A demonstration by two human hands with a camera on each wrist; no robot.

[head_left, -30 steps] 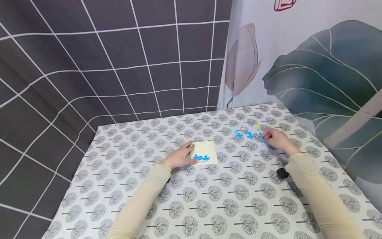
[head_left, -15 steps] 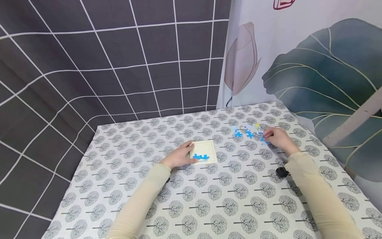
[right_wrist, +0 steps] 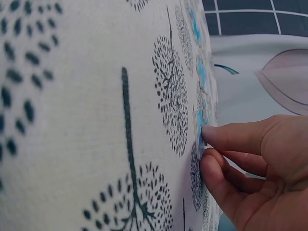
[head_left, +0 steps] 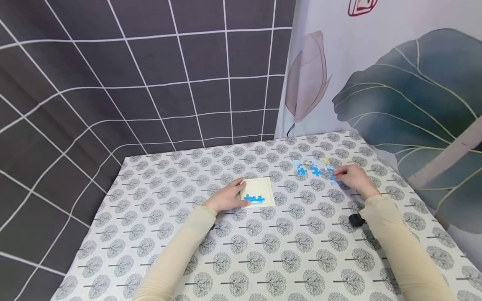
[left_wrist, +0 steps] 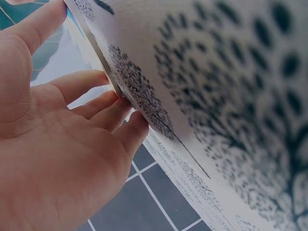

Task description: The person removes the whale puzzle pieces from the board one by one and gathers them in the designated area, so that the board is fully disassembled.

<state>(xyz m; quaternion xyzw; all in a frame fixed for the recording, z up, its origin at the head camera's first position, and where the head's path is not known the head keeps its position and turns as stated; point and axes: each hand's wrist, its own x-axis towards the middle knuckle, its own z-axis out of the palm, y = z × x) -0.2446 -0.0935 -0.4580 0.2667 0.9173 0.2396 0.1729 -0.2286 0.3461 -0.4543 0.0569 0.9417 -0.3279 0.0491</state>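
Observation:
A pale square puzzle tray [head_left: 260, 186] lies mid-table in the head view. Blue puzzle pieces [head_left: 254, 198] sit along its near side. My left hand [head_left: 226, 197] rests at the tray's left side; in the left wrist view its fingertips touch the edge, with the thumb spread apart. At the right, my right hand [head_left: 353, 177] has thumb and curled fingers at a jigsaw puzzle piece [right_wrist: 199, 130] with a blue face and pale edge. That piece is low over the cloth, partly hidden by the fingertips.
Several loose puzzle pieces [head_left: 315, 170], mostly blue, lie just left of my right hand. A yellow piece [head_left: 325, 160] is behind them. Tree-print cloth [head_left: 241, 263] covers the table. A dark grid curtain [head_left: 158, 83] and a leaf-print curtain [head_left: 406, 96] border it.
My right hand's fingertips have shifted slightly right and toward me, showing more of the blue pieces there. My left hand and the tray keep their places; the view itself sways slightly.

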